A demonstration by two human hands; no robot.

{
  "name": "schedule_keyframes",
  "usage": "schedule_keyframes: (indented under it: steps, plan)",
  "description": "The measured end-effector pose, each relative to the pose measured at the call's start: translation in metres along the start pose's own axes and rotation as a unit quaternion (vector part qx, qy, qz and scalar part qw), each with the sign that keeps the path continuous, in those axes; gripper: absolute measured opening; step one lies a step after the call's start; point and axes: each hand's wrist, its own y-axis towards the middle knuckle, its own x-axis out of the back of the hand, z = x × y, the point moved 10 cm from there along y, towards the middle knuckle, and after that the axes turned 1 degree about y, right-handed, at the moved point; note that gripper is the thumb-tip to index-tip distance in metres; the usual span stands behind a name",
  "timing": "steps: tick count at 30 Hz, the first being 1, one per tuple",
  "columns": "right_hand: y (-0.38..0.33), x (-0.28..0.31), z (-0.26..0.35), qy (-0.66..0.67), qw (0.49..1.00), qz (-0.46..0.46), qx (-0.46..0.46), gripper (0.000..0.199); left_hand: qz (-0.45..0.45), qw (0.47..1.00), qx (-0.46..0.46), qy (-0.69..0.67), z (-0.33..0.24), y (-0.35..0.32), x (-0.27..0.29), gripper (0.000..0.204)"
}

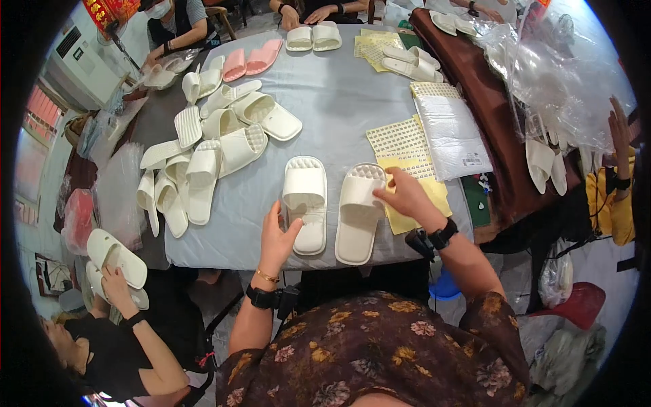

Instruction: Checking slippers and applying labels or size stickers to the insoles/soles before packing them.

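Our left hand rests with fingers spread against the heel of the left white slipper; our right hand pinches the strap of the right white slipper, both lying side by side on the grey worktop.

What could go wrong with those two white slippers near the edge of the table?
The left slipper and right slipper lie with their heels near the table edge, so a nudge from the left hand might tip one off. The right hand reaches over the yellow sheet and could drag it.
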Motion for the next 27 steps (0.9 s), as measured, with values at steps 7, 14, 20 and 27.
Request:
schedule_keyframes:
  steps: [7,14,20,27]
  plan:
    - [-0.026,-0.024,0.014,0.049,0.998,-0.021,-0.023,0.085,0.012,1.0,-0.026,-0.011,-0.014,-0.001,-0.019,0.074]
    - [-0.02,0.0,0.021,-0.03,0.996,-0.082,0.008,0.042,-0.023,0.98,-0.125,0.155,-0.074,-0.017,-0.016,0.076]
    - [-0.019,0.014,0.077,-0.122,0.98,-0.141,0.075,0.015,0.064,0.959,-0.235,0.145,-0.159,-0.068,-0.049,0.078]
    - [-0.026,-0.006,0.122,-0.162,0.968,-0.134,0.134,0.014,0.132,0.961,-0.162,0.18,-0.144,-0.068,-0.084,0.069]
